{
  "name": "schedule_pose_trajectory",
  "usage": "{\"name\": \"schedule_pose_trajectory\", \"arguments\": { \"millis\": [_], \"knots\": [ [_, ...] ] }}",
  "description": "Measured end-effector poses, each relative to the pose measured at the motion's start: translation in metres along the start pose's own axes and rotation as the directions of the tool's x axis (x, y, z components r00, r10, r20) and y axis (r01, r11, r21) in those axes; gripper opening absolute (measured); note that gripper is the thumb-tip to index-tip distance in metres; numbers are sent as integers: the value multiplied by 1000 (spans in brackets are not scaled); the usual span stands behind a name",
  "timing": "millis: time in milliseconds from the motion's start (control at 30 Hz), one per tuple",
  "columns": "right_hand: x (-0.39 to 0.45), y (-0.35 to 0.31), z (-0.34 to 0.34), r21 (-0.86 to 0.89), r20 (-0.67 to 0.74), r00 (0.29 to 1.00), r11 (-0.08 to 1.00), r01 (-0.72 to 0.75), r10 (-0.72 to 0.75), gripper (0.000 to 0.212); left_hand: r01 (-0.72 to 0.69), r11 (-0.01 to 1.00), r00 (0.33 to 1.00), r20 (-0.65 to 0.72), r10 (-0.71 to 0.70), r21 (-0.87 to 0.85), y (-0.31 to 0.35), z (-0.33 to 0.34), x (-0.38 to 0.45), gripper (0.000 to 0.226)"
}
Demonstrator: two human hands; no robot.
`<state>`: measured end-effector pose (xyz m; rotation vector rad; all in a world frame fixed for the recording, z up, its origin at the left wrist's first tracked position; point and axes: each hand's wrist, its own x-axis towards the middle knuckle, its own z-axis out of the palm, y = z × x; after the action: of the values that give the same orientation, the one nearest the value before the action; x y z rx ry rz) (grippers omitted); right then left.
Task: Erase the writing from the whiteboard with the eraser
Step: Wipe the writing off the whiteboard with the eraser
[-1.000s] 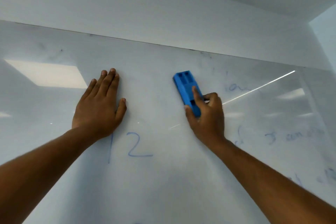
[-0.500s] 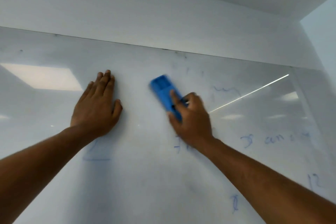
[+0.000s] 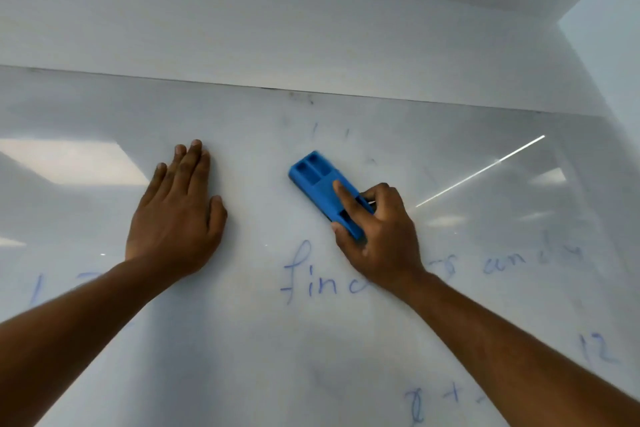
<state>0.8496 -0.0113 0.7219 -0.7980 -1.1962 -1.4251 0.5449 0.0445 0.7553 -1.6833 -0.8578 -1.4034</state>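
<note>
Your right hand (image 3: 377,236) clasped the eraser (image 3: 323,189); left hand (image 3: 176,215) lay flat. You needed firm, overlapping strokes across the writing (image 3: 311,282).

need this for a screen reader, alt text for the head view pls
A right hand grips a blue eraser against a whiteboard, just above blue writing. The left hand rests flat on the board.

I see a bright blue eraser (image 3: 327,196) against a glossy white whiteboard (image 3: 263,350). The writing (image 3: 311,282) on it is faint blue marker.
</note>
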Motion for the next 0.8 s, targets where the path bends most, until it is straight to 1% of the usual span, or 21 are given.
{"name": "schedule_pose_trajectory", "arguments": {
  "millis": [33,67,100,133,167,200,233,267,300,333,367,433,467,500,533,600,633,667,700,733,800],
  "knots": [
    [3,11,-2,-5,8,998,998,58,-58,61,-3,1000,1000,-2,3,1,-1,0,0,86],
    [8,22,-5,-33,-18,1000,999,11,-12,60,-9,1000,1000,-4,9,4,-2,0,1,87],
    [15,31,-7,-69,-70,991,990,-122,117,60,-11,1000,1000,-6,11,11,-2,0,1,87],
    [25,37,-9,-90,-114,946,945,-313,303,60,-12,1000,1000,-8,12,16,-2,1,1,87],
    [33,41,-7,-88,-140,859,858,-505,492,61,-11,1000,1000,-11,11,25,-1,1,1,86],
    [41,38,-5,-89,-149,770,767,-636,621,63,-7,1000,1000,-17,8,30,0,2,1,86],
    [46,29,0,-93,-147,735,731,-676,662,64,-3,999,1000,-21,4,33,0,2,0,85],
    [49,14,3,-82,-134,773,770,-633,620,65,-3,999,1000,-23,4,33,0,2,1,85],
    [49,-2,8,-50,-109,856,857,-513,505,66,-5,999,1000,-25,6,33,0,3,1,86],
    [44,-18,12,-8,-72,940,943,-334,333,66,-6,999,1000,-25,7,40,0,3,1,86],
    [38,-29,15,26,-32,988,989,-148,149,65,-8,999,1000,-21,9,44,0,3,0,86],
    [39,-26,15,56,28,994,993,106,-108,63,-10,999,1000,-13,11,51,-1,3,0,86],
    [48,-15,14,38,37,990,991,132,-133,62,-11,999,1000,-11,12,52,-1,3,0,86],
    [57,-1,12,-1,31,997,998,69,-69,61,-12,999,1000,-9,12,51,-1,3,-1,86],
    [68,12,10,-52,13,998,997,-66,66,62,-12,999,1000,-10,13,50,-1,2,-1,86],
    [90,35,8,-157,-40,912,899,-409,408,64,-12,999,1000,-13,13,50,0,2,-1,85],
    [97,36,11,-188,-73,852,832,-522,518,65,-10,999,1000,-14,10,48,0,2,-2,85],
    [100,27,15,-198,-91,826,803,-562,556,66,-7,999,1000,-17,8,47,0,2,-2,85],
    [100,12,20,-186,-89,845,825,-533,527,67,-6,999,1000,-16,7,49,0,2,-1,86],
    [96,-6,24,-150,-66,899,886,-439,434,66,-7,999,1000,-17,8,51,0,2,-1,87],
    [80,-35,31,-43,3,991,990,-136,137,65,-9,998,1000,-17,10,56,-1,2,-1,88]
  ]
}}
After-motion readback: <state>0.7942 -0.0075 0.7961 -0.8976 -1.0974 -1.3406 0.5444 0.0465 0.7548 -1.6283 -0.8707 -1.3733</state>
